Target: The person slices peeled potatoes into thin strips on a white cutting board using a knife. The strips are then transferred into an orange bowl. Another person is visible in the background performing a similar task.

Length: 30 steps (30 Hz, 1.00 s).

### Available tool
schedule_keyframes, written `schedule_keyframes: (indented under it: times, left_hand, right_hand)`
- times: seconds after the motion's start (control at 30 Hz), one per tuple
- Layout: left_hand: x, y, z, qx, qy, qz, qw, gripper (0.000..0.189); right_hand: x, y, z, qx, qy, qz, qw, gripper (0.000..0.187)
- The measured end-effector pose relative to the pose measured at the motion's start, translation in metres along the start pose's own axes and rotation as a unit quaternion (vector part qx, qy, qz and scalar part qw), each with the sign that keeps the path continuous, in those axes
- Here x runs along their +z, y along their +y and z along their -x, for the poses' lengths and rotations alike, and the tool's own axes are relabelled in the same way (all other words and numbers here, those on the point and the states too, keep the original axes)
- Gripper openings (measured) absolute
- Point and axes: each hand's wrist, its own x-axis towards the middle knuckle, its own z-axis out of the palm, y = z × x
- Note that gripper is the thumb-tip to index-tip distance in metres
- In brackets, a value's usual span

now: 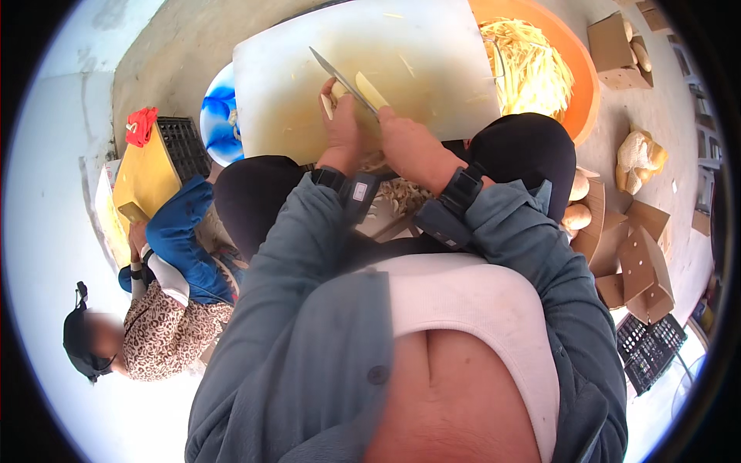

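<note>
My right hand (402, 136) is closed on the handle end of a long knife (341, 80), whose blade points up and to the left over a pale cutting board (278, 87). Around pale, peeled pieces of a vegetable (338, 89), my left hand (340, 118) is curled, just left of the blade. Another long pale piece (370, 91) lies along the right side of the knife, by my right fingers; whether they touch it is unclear. A few thin strips (407, 66) are scattered on the board. Its surface has yellowish stains.
An orange tub (587, 87) of yellow strips stands right of the board, a blue-and-white basin (217, 124) left. Farther left, a co-worker (173, 330) sits by a yellow board (147, 179). Cardboard boxes (642, 272), a mesh bag (637, 159) and a black crate (651, 347) are at the right.
</note>
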Motion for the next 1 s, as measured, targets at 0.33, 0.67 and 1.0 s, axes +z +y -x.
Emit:
schedule_keyframes:
  times: [0.33, 0.67, 1.0]
  left_hand:
    - [-0.009, -0.024, -0.001, 0.099, -0.026, -0.033, 0.994, 0.053]
    - [-0.013, -0.027, -0.001, 0.152, -0.03, -0.109, 0.982, 0.046]
    - [-0.007, -0.027, 0.0, 0.146, -0.011, -0.123, 0.982, 0.043]
  right_hand:
    - [0.002, 0.003, -0.002, -0.01, 0.011, -0.047, 0.999, 0.018]
    - [-0.01, 0.004, 0.032, 0.01, -0.028, -0.002, 1.0, 0.019]
    - [0.007, 0.012, 0.041, 0.031, -0.016, -0.031, 0.999, 0.023]
